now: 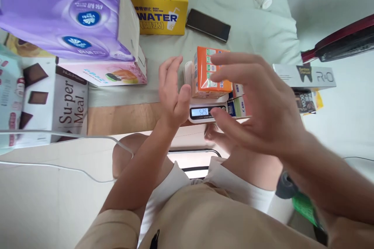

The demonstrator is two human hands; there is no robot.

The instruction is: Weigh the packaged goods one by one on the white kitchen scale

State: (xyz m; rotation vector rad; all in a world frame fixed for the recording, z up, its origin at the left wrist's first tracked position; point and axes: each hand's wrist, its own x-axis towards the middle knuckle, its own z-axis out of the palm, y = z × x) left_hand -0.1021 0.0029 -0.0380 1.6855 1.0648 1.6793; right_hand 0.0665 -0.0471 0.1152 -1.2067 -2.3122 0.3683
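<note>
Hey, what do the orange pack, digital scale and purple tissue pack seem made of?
Orange pack: glossy, probably plastic film, possibly over card; bright glare shows. Digital scale: smooth white casing, likely plastic, judging by its even colour and rounded corners. Purple tissue pack: satiny film, probably plastic, judging by soft creases and sheen.

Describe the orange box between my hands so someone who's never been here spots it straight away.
Find the table covered with pale green cloth, then the white scale at its near edge. The orange box sits on that scale, just behind the lit display. Its glossy bright orange top with small green panels sets it apart from the purple pack and yellow box.
</note>
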